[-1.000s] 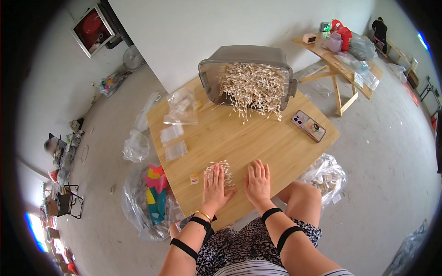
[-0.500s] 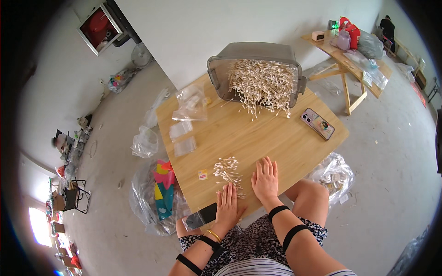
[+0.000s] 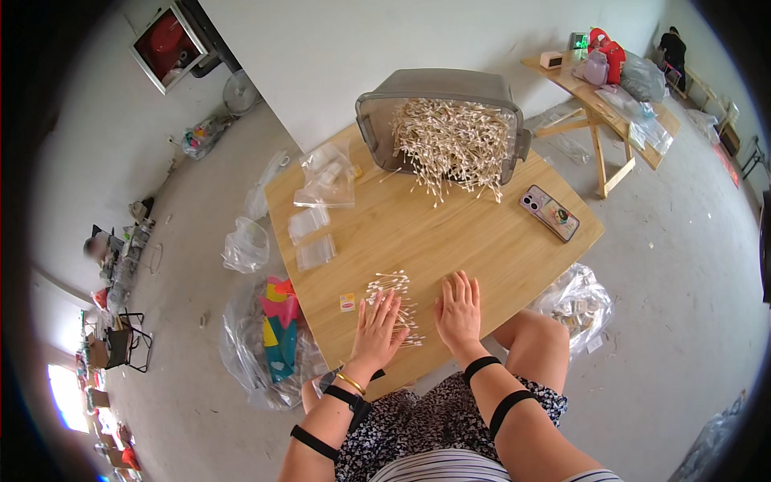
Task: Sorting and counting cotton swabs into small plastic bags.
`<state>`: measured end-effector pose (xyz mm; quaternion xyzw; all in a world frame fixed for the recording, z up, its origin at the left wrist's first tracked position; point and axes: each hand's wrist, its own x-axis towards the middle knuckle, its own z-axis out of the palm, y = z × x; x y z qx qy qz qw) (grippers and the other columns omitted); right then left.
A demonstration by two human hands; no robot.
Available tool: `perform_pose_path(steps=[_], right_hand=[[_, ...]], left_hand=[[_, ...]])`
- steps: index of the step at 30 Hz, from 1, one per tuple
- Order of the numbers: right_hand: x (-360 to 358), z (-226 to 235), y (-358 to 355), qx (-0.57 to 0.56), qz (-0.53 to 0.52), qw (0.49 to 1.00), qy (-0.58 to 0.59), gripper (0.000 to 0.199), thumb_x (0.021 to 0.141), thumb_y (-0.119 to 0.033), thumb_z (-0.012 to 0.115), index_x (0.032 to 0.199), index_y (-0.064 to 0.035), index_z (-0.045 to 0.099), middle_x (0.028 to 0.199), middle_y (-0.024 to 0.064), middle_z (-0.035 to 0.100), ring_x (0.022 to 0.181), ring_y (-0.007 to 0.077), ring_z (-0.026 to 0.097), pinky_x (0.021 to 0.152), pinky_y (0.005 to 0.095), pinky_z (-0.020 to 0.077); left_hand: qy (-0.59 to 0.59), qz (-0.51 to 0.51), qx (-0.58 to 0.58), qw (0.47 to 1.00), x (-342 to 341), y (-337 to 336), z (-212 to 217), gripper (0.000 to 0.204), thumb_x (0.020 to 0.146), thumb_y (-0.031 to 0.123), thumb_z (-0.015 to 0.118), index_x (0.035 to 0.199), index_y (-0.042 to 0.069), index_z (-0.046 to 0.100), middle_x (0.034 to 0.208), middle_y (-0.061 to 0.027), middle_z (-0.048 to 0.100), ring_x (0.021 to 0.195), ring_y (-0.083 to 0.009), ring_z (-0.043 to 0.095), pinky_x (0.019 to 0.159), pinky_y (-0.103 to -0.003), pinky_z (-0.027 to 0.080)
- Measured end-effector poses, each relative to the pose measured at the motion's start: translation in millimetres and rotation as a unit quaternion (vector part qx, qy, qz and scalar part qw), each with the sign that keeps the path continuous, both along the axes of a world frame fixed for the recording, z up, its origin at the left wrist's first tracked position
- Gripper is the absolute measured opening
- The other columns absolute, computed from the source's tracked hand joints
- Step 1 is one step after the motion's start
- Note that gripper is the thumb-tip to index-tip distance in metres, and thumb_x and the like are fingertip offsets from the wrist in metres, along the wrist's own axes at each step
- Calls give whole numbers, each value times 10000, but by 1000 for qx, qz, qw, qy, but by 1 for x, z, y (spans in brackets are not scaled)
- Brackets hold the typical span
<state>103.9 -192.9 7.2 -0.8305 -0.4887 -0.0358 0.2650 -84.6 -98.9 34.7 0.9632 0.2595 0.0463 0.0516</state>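
Loose cotton swabs (image 3: 389,283) lie in a small spread pile near the front of the wooden table (image 3: 401,233). Over that pile is my left hand (image 3: 374,331), fingers stretched out, covering some of the swabs; whether it touches them I cannot tell. To the right of the swabs my right hand (image 3: 460,313) rests flat on the tabletop, fingers extended and holding nothing. Left of the pile sits a small yellow-and-white card (image 3: 347,302). Farther back, a grey plastic bin (image 3: 450,83) lies on its side, with a large heap of cotton swabs (image 3: 458,149) spilling from its mouth.
Small clear bags (image 3: 312,237) and a larger clear bag (image 3: 329,185) lie on the table's left side. A phone (image 3: 549,214) is at the right edge. Plastic sacks stand on the floor at both sides. A second table (image 3: 594,92) holds bags behind.
My left hand has moved forward and left, over the swab pile, with its fingers more spread. My right hand stays flat in about the same place. The view has shifted slightly.
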Motion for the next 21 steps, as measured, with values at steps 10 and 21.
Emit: perform_pose_path(steps=[10, 21], right_hand=[[2, -1, 0, -4, -3, 1000, -1, 444, 947, -226, 534, 1332, -6, 539, 1416, 172, 483, 1415, 307, 374, 1218, 498, 235], [2, -4, 0, 7, -6, 1000, 6, 418, 942, -230, 541, 1298, -12, 565, 1417, 168, 485, 1413, 314, 375, 1217, 496, 236]], left_hand=[[-61, 101, -9, 993, 3, -14, 8, 612, 963, 447, 571, 1404, 31, 499, 1381, -106, 491, 1247, -310, 464, 1197, -530, 216], [-96, 82, -27, 992, -15, -27, 0, 618, 966, 431, 574, 1397, -2, 484, 1486, -169, 418, 1419, -370, 350, 1225, -530, 165]])
